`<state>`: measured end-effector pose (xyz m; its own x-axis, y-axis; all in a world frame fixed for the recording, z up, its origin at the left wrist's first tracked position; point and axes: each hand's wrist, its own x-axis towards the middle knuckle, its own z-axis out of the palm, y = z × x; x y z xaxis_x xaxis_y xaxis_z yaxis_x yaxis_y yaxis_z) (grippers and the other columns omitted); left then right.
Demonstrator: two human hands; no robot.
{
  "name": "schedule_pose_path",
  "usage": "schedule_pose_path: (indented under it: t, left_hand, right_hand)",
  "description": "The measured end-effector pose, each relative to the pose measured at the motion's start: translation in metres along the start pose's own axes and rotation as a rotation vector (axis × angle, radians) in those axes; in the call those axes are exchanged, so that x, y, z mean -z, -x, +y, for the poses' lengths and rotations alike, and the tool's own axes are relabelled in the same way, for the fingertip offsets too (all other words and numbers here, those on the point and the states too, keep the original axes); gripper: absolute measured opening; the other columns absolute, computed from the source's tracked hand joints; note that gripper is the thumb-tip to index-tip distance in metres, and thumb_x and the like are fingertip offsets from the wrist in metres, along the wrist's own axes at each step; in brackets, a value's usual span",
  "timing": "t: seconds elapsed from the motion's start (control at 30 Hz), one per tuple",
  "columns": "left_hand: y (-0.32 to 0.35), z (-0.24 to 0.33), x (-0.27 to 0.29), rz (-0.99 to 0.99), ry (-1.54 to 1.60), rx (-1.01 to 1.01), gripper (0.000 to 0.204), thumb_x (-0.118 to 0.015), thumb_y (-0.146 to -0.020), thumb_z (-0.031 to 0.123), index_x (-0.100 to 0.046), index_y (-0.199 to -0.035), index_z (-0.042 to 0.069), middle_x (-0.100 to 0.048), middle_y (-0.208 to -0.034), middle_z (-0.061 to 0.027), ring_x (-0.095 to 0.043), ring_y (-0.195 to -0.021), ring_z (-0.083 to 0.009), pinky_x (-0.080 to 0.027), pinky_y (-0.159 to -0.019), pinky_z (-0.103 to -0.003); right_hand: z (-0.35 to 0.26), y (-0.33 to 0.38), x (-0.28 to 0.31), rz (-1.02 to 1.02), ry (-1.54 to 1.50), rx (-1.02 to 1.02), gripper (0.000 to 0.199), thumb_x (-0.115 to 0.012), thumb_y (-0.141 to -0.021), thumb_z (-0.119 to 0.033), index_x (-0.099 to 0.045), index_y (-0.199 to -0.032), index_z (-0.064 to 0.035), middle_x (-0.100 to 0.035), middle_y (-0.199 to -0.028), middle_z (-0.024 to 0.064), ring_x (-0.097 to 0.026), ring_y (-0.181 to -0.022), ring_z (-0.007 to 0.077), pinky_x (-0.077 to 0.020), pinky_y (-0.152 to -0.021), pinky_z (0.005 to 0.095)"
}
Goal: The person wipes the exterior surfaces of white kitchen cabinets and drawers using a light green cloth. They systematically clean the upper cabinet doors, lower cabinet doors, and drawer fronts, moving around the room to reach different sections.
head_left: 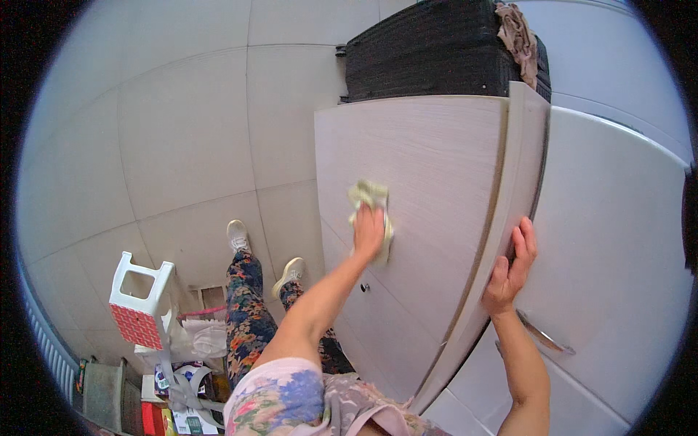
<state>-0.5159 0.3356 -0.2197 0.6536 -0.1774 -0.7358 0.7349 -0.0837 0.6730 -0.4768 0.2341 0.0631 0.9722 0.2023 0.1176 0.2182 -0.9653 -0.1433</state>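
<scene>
My left hand [369, 234] is closed on a pale yellow-green cloth [369, 192] and presses it against a whitish wood-grain cabinet panel [436, 182]. Part of the cloth lies hidden under the fingers, and it is slightly blurred. A small dark round knob or lock [365, 288] sits on the panel just below that hand. Over on the right, my right hand [512, 267] rests at the cabinet's raised edge [525, 156], with bent fingers curled about its rim and the thumb on the near side.
A black ribbed suitcase [425, 54] with a brownish cloth [518, 36] draped on it stands behind the cabinet. White fronts with a metal handle [545, 334] flank it on the right. On the tiled floor at left are a white stool [138, 298] and assorted packages [190, 385].
</scene>
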Motion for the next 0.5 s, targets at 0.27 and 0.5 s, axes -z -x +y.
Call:
schedule_pose_path:
  t: [0.27,0.5]
  left_hand:
    - [0.019,0.072,0.016,0.212,0.077,-0.539,0.056,-0.053,-0.079,0.022,-0.041,-0.129,0.0,-0.047,-0.128,-0.0201,-0.039,-0.121,-0.0386,-0.033,-0.101,-0.044]
    - [-0.166,0.009,0.053,0.297,0.204,-0.209,0.055,-0.042,-0.087,0.034,-0.043,-0.127,-0.004,-0.052,-0.12,-0.024,-0.047,-0.109,-0.0404,-0.037,-0.095,-0.045]
  right_hand:
    - [0.007,0.005,-0.008,-0.032,-0.072,-0.054,0.048,-0.04,-0.095,-0.029,-0.04,-0.131,0.0032,-0.032,-0.142,0.024,-0.032,-0.132,0.036,-0.0253,-0.109,0.0465]
    - [0.01,0.009,-0.008,-0.095,-0.155,-0.16,0.062,-0.042,-0.092,-0.041,-0.03,-0.139,-0.0022,-0.022,-0.147,0.0194,-0.025,-0.135,0.0287,-0.0229,-0.108,0.0424]
